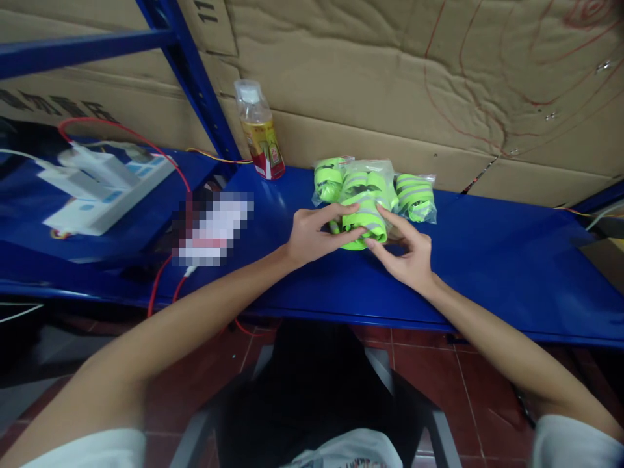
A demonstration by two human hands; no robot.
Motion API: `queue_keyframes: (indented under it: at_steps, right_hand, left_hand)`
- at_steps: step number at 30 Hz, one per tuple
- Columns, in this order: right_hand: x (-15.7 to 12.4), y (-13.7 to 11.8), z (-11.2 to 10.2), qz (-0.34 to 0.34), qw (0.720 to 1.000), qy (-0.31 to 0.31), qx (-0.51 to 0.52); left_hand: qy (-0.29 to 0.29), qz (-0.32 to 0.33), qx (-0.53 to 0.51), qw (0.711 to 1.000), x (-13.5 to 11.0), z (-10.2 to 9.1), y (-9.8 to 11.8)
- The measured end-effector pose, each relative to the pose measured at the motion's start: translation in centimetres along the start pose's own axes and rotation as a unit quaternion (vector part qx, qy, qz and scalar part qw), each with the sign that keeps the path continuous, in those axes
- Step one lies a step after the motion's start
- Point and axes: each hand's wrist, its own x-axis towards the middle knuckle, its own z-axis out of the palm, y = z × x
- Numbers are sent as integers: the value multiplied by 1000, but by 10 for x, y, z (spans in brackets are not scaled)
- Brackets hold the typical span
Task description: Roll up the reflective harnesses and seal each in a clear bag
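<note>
Between my two hands is a rolled neon-green band with grey reflective stripes (368, 218), held over the blue shelf. My left hand (312, 235) grips its left side, thumb and fingers closed on it. From the right, my right hand (407, 253) pinches the same roll between thumb and fingertips. Just behind it lie similar green rolls in clear plastic bags: a bagged roll on the left (328, 181), a larger bag in the middle (368, 177), partly hidden by the held roll, and a bagged roll on the right (416, 197).
A drink bottle (263, 140) stands at the back by the cardboard wall (370, 84). To the left are a white power strip (110, 201) with plugs, a red cable (182, 175) and a blurred-out device (212, 231). The blue shelf (497, 260) extends right.
</note>
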Motion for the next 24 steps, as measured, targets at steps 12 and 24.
queue_keyframes:
  at_steps: [12, 24]
  right_hand:
    - [6, 18, -15, 48, 997, 57, -24]
    - [7, 15, -23, -99, 987, -54, -117]
  left_hand:
    - [-243, 24, -75, 967, 1, -14, -3]
    - [-121, 22, 7, 992, -11, -5, -13]
